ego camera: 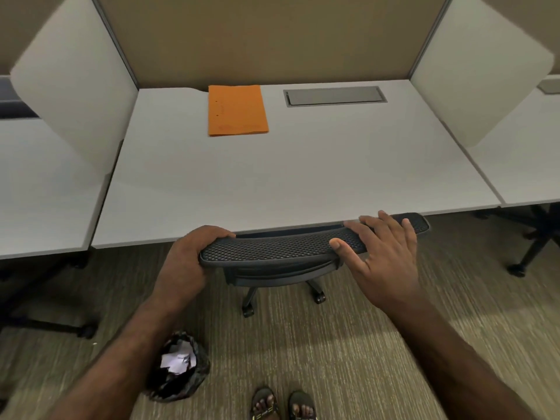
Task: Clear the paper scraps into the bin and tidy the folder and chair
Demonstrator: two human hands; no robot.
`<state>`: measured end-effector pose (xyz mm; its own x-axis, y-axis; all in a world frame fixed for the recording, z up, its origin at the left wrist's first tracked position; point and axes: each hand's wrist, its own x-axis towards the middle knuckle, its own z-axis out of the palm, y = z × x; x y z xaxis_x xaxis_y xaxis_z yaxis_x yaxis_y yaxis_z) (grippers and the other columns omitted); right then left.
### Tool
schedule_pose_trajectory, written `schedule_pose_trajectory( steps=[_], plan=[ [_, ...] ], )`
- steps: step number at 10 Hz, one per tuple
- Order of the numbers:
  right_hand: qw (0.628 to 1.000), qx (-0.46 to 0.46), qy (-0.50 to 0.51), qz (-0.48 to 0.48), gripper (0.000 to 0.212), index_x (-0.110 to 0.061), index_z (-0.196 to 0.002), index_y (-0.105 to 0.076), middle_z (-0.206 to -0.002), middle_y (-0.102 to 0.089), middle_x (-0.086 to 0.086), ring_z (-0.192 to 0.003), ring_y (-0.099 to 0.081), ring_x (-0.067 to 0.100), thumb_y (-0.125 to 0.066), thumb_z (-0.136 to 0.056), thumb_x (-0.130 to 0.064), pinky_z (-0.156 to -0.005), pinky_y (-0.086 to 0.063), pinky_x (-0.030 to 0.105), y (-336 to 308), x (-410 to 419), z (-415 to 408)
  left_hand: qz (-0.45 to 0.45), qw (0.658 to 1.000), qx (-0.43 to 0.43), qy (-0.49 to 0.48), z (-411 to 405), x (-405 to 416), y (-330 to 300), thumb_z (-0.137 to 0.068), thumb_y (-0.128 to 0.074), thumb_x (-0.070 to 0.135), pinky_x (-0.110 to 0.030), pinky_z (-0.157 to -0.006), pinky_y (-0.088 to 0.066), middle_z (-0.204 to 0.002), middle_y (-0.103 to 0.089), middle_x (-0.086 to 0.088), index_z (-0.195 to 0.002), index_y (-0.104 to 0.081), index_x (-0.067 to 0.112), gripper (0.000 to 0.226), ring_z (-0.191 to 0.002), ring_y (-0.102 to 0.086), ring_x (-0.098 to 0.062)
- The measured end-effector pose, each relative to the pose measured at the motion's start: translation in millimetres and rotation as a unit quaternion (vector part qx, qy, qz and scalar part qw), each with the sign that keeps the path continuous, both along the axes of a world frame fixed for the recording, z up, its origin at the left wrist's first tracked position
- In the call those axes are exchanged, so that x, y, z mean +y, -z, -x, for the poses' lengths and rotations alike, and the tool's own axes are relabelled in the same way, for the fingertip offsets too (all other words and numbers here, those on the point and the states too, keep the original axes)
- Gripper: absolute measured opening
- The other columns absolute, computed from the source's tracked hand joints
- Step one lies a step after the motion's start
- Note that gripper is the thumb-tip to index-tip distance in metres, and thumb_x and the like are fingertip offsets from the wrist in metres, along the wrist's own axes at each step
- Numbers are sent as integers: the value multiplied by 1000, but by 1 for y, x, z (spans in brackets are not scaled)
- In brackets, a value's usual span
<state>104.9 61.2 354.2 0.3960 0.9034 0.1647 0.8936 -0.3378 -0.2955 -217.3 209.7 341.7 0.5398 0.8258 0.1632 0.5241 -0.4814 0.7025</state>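
Fingers (212,230) of my left hand (185,259) are curled and clamped over the left end of the chair (272,248), on the top rail of its black mesh back, while my right hand (385,253) lies flat on the rail's right part, fingers spread apart and thumb pressing the near face, not gripping. The chair back sits right at the near edge of the desk (272,183), its seat tucked beneath. To finish this step well, I judge I should push evenly with both hands so the chair rolls straight in, and ease off before the rail knocks the desk edge. The orange folder (238,110) lies flat at the far side of the desk, squared against the back panel, left of a grey cable hatch (335,96). The bin (178,369), lined with a dark bag and holding pale paper scraps (177,360), stands on the carpet on my side of the desk, below my left forearm, which covers part of it. The seat and most of the wheeled base are hidden under the desk; only two casters show. One tiny pale speck on the carpet left of the bin may be a scrap; I cannot tell.
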Motion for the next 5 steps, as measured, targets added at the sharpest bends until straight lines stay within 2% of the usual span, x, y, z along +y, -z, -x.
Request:
schedule_pose_trajectory(
  steps=[1,2,3,4,5],
  plan=[
    [1000,0,3,3,82,-37,-135,-67,-143,-61,-7,-155,-37,23,-19,-93,-89,-131,-12,53,0,7,-1,-12,1000,7,-9,-1,7,-1,-74,-76,-11,-5,-96,-45,-112,-73,11,-115,-73,25,55,-108,-65,5],
    [1000,-2,-1,16,79,-38,-135,-66,-141,-61,-8,-154,-38,23,-20,-95,-87,-131,-12,54,-1,7,-3,6,1000,23,-12,2,9,-2,-74,-76,-7,-26,-102,-51,-117,-72,8,-120,-71,27,58,-111,-67,-7],
    [999,-16,-13,34,74,-38,-136,-63,-141,-60,-9,-153,-37,23,-19,-98,-84,-131,-12,53,0,0,0,31,995,92,7,9,5,-9,-74,-86,0,-37,-115,-42,-136,-66,-5,-135,-65,18,67,-130,-61,-25],
    [998,-39,-28,47,75,-37,-137,-64,-143,-61,-9,-155,-36,22,-18,-99,-83,-131,-17,52,-5,1,-3,10,981,184,63,8,2,-28,-68,-94,43,-32,-124,-28,-157,-44,4,-152,-48,24,98,-147,-40,-16],
    [997,-23,-54,49,82,-35,-144,-61,-153,-56,-8,-160,-27,20,-19,-96,-87,-132,-16,50,-12,4,-4,47,973,206,91,1,-12,-53,-62,-76,81,-26,-126,-6,-160,-11,28,-160,-21,43,119,-150,-8,5]
  ],
)
